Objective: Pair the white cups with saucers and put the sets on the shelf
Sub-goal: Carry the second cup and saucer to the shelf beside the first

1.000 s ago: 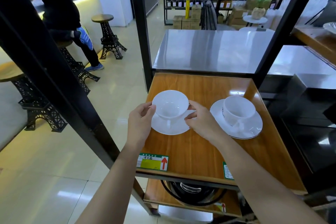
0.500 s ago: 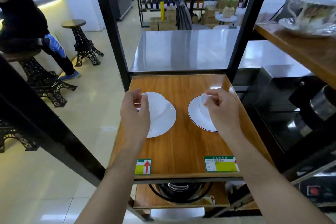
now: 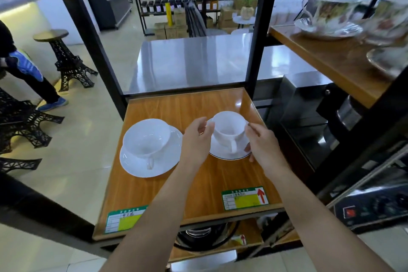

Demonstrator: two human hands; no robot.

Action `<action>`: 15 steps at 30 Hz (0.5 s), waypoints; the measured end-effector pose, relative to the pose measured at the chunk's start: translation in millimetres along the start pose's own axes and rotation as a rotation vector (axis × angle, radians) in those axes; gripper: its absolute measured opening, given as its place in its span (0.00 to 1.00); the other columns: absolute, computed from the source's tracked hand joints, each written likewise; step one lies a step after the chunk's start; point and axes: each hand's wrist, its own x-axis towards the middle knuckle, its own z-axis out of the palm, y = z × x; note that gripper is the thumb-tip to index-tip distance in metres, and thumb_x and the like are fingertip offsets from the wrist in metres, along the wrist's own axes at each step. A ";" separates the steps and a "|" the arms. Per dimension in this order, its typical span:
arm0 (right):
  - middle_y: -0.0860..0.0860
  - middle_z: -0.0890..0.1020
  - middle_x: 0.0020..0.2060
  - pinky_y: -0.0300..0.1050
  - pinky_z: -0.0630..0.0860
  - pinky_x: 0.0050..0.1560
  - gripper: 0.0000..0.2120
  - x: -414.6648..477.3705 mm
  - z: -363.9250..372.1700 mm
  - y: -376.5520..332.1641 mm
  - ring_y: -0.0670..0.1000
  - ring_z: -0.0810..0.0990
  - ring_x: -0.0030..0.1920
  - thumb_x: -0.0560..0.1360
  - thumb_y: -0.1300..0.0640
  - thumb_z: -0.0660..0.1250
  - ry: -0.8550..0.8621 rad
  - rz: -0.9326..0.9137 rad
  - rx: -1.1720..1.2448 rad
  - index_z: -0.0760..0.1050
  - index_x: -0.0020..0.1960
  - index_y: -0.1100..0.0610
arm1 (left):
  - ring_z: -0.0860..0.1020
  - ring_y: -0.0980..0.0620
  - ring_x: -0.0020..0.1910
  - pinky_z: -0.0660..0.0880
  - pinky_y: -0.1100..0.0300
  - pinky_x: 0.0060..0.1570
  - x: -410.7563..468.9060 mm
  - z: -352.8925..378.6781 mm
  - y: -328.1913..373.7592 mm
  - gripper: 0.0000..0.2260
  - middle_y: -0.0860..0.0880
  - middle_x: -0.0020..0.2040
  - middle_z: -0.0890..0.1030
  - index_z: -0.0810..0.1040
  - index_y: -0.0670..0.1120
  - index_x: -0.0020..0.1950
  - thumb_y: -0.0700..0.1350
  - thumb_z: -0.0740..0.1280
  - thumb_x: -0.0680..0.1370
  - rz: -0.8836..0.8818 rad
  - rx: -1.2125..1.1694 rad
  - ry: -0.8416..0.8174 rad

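Two white cup-and-saucer sets stand on the wooden shelf (image 3: 198,185). The left cup (image 3: 144,139) sits on a plain white saucer (image 3: 154,169), handle towards me, with no hand on it. On a dark-rimmed saucer (image 3: 220,154) to the right sits the right cup (image 3: 228,126), its handle also towards me. My left hand (image 3: 196,139) touches that cup's left side with thumb and fingertips. My right hand (image 3: 262,144) holds its right side, thumb down by the saucer's edge.
Black frame posts (image 3: 256,51) rise at the shelf's back corners. A higher wooden shelf (image 3: 331,62) on the right carries patterned cups and saucers (image 3: 329,20). Appliances sit below right, a pot under the shelf. A person (image 3: 26,73) and black stools (image 3: 66,62) are at left.
My left hand has let go of the left cup and moved right to the right cup. The right hand has stayed on that cup. The camera has swung further right.
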 end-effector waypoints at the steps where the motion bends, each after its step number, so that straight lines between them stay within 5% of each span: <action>1: 0.53 0.77 0.49 0.34 0.67 0.27 0.19 -0.1 0.6 0.7 0.44 0.73 0.34 0.80 0.49 0.55 -0.012 0.004 0.014 0.69 0.67 0.54 | 0.74 0.51 0.60 0.69 0.62 0.54 0.8 2.7 -0.6 0.18 0.47 0.62 0.77 0.72 0.43 0.67 0.49 0.61 0.80 -0.002 -0.014 -0.006; 7: 0.52 0.76 0.49 0.32 0.65 0.29 0.18 3.8 2.4 2.3 0.43 0.71 0.36 0.80 0.50 0.56 -0.044 -0.014 0.038 0.71 0.67 0.54 | 0.75 0.54 0.52 0.71 0.71 0.45 1.4 12.0 -4.8 0.15 0.48 0.55 0.80 0.76 0.43 0.64 0.47 0.61 0.80 0.029 -0.055 -0.033; 15: 0.51 0.75 0.47 0.30 0.65 0.28 0.18 11.3 -2.4 4.2 0.43 0.70 0.35 0.80 0.50 0.57 -0.096 -0.011 0.067 0.70 0.67 0.54 | 0.77 0.53 0.53 0.73 0.72 0.41 -0.6 11.9 -3.8 0.16 0.48 0.57 0.80 0.75 0.44 0.64 0.48 0.63 0.79 0.030 -0.045 -0.008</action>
